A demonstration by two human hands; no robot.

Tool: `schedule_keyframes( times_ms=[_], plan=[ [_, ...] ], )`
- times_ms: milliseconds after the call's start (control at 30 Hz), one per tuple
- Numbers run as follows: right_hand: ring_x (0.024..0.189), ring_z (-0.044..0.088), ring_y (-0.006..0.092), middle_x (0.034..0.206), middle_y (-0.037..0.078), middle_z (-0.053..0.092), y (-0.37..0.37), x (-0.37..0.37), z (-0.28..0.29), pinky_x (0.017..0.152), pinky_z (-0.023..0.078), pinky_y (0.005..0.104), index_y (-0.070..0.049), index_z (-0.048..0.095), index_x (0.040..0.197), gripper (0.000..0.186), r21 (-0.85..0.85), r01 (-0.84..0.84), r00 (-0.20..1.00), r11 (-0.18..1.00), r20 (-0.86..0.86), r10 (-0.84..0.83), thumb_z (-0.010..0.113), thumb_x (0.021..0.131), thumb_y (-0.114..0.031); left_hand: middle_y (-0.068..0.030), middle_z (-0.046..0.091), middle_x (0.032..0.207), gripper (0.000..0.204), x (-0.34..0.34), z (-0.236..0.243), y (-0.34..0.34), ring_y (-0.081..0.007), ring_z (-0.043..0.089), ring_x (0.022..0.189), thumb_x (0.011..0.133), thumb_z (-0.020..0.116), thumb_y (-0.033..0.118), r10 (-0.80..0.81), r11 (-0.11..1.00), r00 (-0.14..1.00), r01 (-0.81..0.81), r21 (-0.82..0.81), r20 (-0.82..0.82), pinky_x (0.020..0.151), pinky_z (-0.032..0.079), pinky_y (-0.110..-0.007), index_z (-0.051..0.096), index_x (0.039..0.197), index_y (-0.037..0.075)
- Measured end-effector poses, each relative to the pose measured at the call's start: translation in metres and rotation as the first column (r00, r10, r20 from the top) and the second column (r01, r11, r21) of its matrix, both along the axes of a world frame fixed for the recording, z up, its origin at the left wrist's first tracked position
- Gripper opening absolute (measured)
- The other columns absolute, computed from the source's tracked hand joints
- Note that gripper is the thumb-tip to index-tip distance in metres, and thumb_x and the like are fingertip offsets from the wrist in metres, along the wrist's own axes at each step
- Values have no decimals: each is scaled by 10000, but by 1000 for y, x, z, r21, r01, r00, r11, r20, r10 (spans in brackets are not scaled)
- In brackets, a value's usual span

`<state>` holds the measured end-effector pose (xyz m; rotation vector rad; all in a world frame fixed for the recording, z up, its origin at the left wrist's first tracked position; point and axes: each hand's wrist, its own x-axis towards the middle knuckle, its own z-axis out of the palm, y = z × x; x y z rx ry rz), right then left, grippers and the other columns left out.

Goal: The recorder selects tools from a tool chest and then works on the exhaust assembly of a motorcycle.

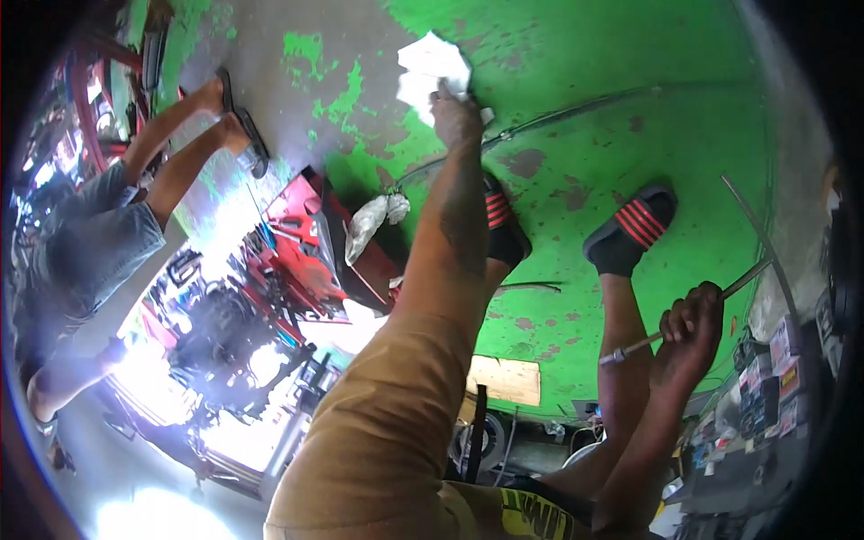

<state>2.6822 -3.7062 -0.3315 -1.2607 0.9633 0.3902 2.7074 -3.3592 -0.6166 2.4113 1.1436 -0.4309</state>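
White sheet clasped in left hand | rod gripped in right hand | red tray: tools

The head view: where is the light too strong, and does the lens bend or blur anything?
Head view: strong glare washes out parts around the dark clutter; head view: the white cloth or paper is nearly overexposed, the right hand dim but readable; head view: boxes near the right rim look tilted and soft.
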Motion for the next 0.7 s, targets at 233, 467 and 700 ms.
schedule_keyframes(
  times_ms=[233,467,700],
  plan=[
    [482,280,17,652,-66,317,33,24,8,427,237,188,-92,526,1024,183,115,15,990,993,-140,1,490,1015,-272,-201,655,1030,297,-136,75,92,-367,628,981,832,625,242,-643,660,606,749,62,-469,869,524,-446,676,1037,32],
    [493,285,-3,655,-99,376,68,16,-4,436,204,195,-130,580,928,204,-71,-308,947,949,-121,298,601,943,-332,-182,709,941,257,-247,161,117,-368,689,896,878,518,204,-745,535,124,698,-476,-655,760,552,-481,698,990,58],
    [481,293,-3,624,-110,395,48,-11,19,446,222,191,-138,573,876,182,-209,-209,936,955,240,257,654,931,-291,-234,642,913,207,-228,326,83,-414,650,873,856,508,110,-712,699,565,627,-345,-416,749,534,-515,552,1026,1]
  ],
)
